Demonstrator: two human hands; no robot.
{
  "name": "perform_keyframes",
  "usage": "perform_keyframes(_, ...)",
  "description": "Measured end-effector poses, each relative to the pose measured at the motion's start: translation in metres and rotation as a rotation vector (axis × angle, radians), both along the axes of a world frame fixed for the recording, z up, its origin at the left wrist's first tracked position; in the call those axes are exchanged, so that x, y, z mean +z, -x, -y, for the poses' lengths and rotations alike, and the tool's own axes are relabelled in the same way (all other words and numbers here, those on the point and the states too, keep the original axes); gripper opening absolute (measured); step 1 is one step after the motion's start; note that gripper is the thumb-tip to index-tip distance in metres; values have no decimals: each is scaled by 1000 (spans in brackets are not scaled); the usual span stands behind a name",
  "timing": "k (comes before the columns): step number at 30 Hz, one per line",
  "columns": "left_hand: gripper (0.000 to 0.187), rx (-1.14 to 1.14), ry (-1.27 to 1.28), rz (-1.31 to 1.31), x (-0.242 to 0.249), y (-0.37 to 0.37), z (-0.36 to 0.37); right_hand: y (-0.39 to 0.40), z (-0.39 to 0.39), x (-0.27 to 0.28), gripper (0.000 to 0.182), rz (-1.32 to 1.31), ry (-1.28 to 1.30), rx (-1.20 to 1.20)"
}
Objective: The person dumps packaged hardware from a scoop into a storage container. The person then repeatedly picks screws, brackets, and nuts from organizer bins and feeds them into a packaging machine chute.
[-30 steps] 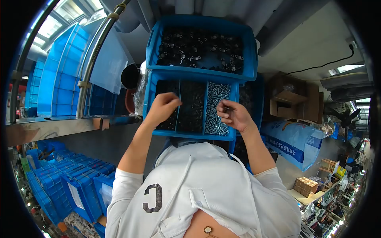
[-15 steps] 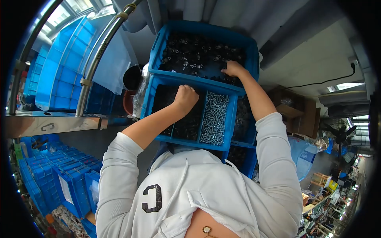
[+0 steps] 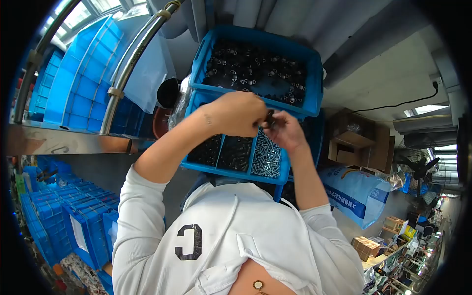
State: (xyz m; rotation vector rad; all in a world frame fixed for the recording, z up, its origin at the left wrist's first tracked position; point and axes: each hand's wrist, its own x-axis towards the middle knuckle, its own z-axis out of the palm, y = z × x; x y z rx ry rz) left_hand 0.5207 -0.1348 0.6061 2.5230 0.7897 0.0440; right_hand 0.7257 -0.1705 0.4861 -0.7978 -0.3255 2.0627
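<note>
Head view: I look down on my two hands, which meet over a divided blue tray.
Left hand (image 3: 236, 114): closed in a loose fist, fingers curled toward a small dark part (image 3: 270, 118) held between both hands.
Right hand (image 3: 285, 130): fingertips pinched on the same part from the other side; what else it may hold I cannot tell.
Part location: above the divided tray (image 3: 235, 173), just over the compartment of bright screws (image 3: 265, 157).
Part handling: I judge it small, light, rigid metal, likely slippery; best pinched at its edges with fingertips, as it could easily drop.
Neighbouring compartments: dark small hardware (image 3: 235, 153) lies beside the screws.
Upper tray (image 3: 260, 42): holds black fittings (image 3: 255, 71), beyond my hands.
Surroundings: steel rail (image 3: 129, 73) at left, cardboard box (image 3: 356, 142) at right.
</note>
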Motion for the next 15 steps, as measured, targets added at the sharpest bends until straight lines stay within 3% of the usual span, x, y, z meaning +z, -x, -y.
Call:
perform_keyframes(4,21,-78,-45,-74,-43,-36,7,37,30,-22,25,-261,14,-203)
perform_keyframes(7,26,-61,-8,43,-68,-31,17,36,41,-50,26,-417,120,-292)
perform_keyframes(10,20,211,108,426,-52,10,36,34,48,-33,25,-139,109,-248)
perform_keyframes(13,15,420,183,529,-60,65,65,43,43,-19,24,-22,212,-299)
perform_keyframes(15,13,553,200,538,-70,104,91,60,28,-5,23,89,62,-220)
